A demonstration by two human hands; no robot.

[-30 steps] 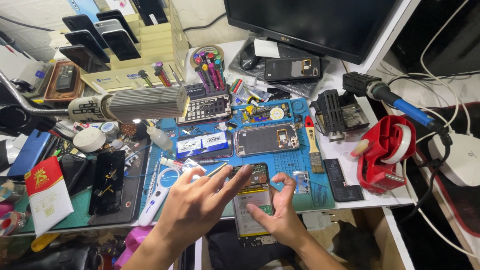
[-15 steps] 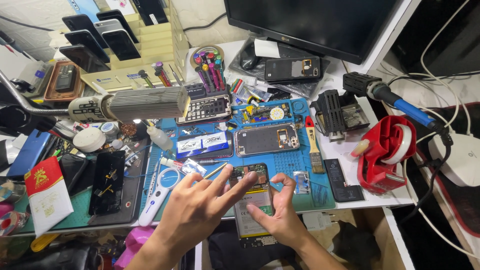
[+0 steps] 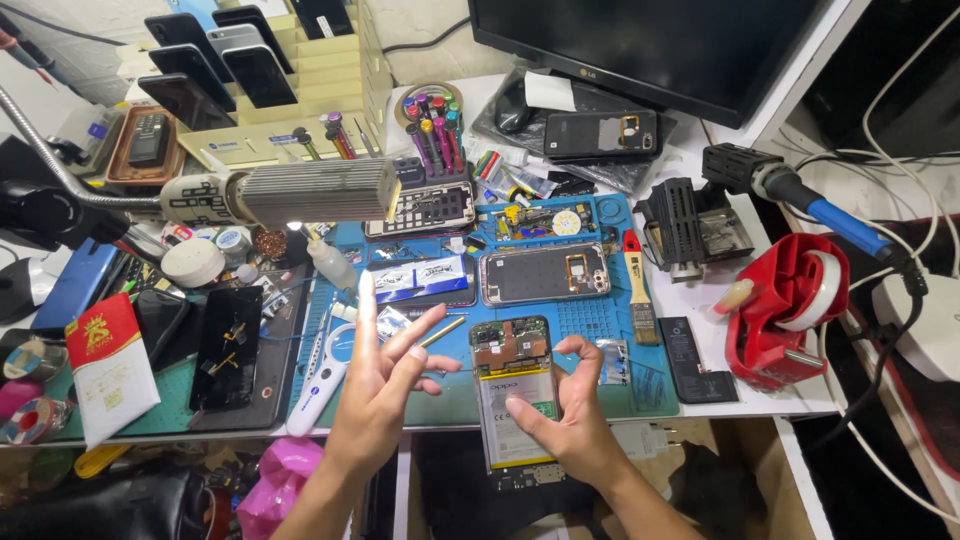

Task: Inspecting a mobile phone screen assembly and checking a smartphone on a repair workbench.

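The right hand [image 3: 570, 425] has its grip closed on an opened smartphone [image 3: 515, 395] with its back cover off, thumb on the exposed battery and fingers curled round the right edge. The phone lies at the near edge of the blue repair mat [image 3: 600, 330], its lower end overhanging the desk [image 3: 780, 400]. The left hand [image 3: 385, 385] hovers just left of the phone, fingers spread wide, holding nothing. Thin tweezers [image 3: 440, 332] lie on the mat by its fingertips. Beyond sit a second opened phone [image 3: 545, 273], a small brush [image 3: 640, 295] and a red tape dispenser [image 3: 785, 310].
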